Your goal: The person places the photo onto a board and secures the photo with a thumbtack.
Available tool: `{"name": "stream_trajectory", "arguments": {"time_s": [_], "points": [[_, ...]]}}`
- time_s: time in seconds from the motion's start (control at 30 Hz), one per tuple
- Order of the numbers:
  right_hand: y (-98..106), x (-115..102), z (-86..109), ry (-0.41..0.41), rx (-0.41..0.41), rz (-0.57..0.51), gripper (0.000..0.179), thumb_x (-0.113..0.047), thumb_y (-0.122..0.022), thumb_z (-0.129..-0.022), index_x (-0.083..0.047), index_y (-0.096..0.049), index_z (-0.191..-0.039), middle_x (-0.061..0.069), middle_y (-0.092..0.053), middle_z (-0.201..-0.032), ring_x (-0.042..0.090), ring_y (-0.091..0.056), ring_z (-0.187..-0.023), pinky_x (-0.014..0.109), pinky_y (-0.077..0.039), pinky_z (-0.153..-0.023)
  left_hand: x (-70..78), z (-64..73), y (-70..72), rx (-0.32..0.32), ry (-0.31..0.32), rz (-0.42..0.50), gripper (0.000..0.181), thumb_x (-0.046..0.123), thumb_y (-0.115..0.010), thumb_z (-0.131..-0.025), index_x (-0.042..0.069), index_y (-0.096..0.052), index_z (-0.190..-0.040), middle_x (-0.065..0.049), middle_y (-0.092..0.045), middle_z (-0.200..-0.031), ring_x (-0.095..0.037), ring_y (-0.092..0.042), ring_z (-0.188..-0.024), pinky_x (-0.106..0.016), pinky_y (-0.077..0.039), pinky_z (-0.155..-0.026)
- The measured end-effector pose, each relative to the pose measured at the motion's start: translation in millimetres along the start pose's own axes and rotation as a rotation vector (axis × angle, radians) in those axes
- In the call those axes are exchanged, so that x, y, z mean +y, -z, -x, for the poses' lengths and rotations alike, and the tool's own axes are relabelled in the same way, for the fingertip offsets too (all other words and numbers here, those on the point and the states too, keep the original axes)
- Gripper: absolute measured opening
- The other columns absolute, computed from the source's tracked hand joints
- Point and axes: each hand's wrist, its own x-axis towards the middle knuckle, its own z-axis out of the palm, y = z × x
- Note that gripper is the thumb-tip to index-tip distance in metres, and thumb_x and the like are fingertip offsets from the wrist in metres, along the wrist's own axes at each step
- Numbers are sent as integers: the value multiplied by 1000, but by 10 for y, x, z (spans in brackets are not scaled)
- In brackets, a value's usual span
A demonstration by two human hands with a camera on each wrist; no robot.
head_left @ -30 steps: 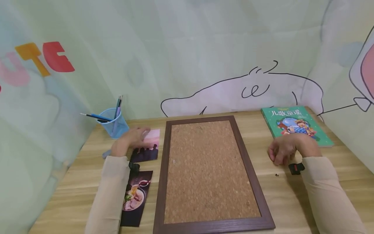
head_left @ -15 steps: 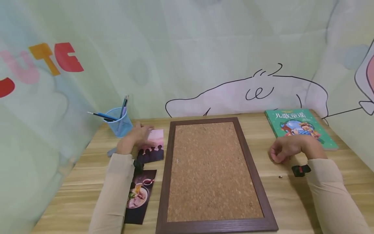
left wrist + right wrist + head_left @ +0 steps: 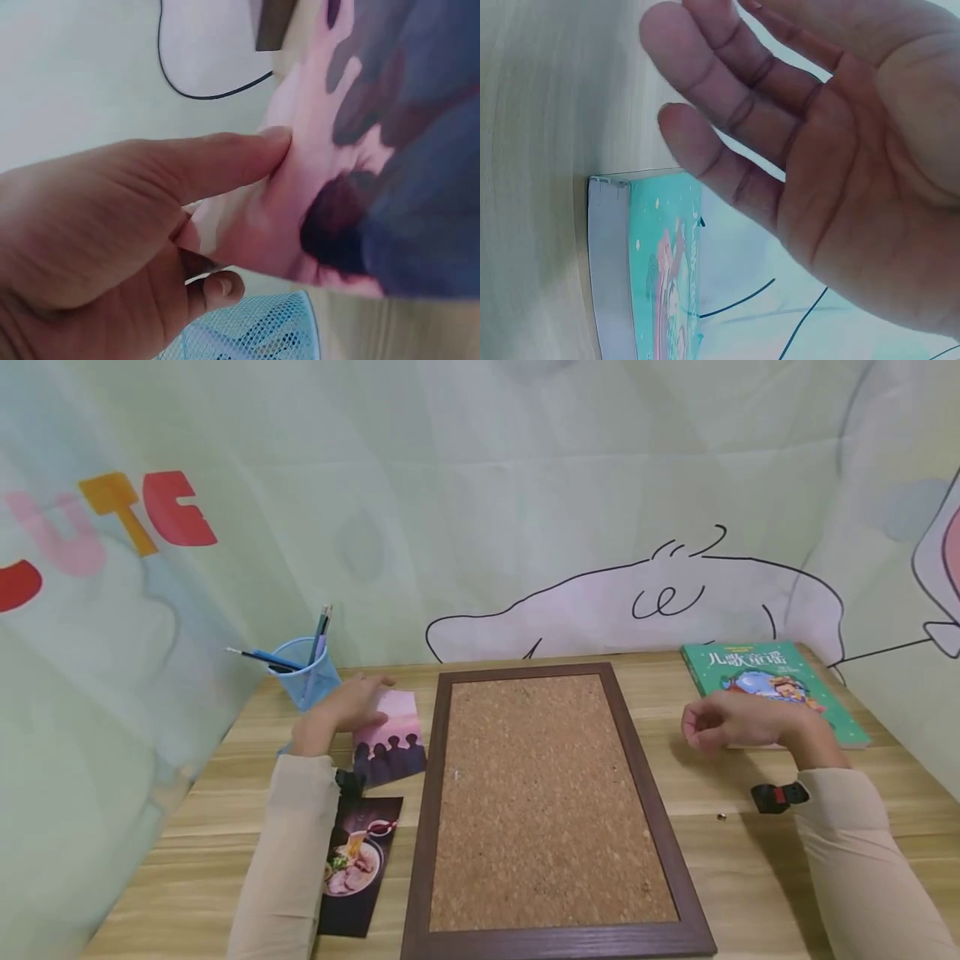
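My left hand pinches a pink photo with dark silhouettes by its corner between thumb and fingers. In the left wrist view, the photo is lifted and tilted, with the thumb on its face. Right of the corkboard, my right hand is held just in front of the green book, over the table. Its thumb and index finger curl towards each other; their tips are hidden in the right wrist view, so whether they hold anything cannot be told. The other fingers are loosely bent.
A brown-framed corkboard lies between the hands. A noodle-bowl photo lies nearer, partly under the left sleeve. A blue mesh cup with pencils stands at the back left. A tiny shiny metal piece lies right of the board.
The left hand now lifts the pink photo's corner, and the photo has turned slightly. The right hand has risen from beside the tiny metal piece and moved back towards the book. The view shifted left.
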Motion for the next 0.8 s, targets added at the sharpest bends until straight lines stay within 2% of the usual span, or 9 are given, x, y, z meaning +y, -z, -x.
{"name": "stream_trajectory", "arguments": {"time_s": [0.2,0.47,0.8], "points": [[6,-28,-1,26,77,32,4,-7,-65,-93,-9,-62,-92,3,-59,-80,17,-57,-75,29,-48,-65,-16,59,100,-13,-41,58,44,4,-59,-97,-5,-49,-139,-32,-54,-135,-47,-53,-121,-59,-41,-102],[29,-56,-31,93,162,44,6,-11,-63,-99,-9,-60,-93,1,-58,-83,19,-59,-78,32,-49,-68,-46,158,224,66,-101,103,32,3,-54,-97,-4,-60,-127,-28,-62,-125,-43,-58,-115,-58,-42,-100],[58,-120,-67,72,253,24,2,-5,-63,-98,-5,-61,-97,7,-62,-87,19,-61,-80,32,-52,-72,0,309,365,102,-125,217,31,8,-55,-102,3,-58,-133,-25,-60,-130,-42,-57,-119,-58,-44,-99]]}}
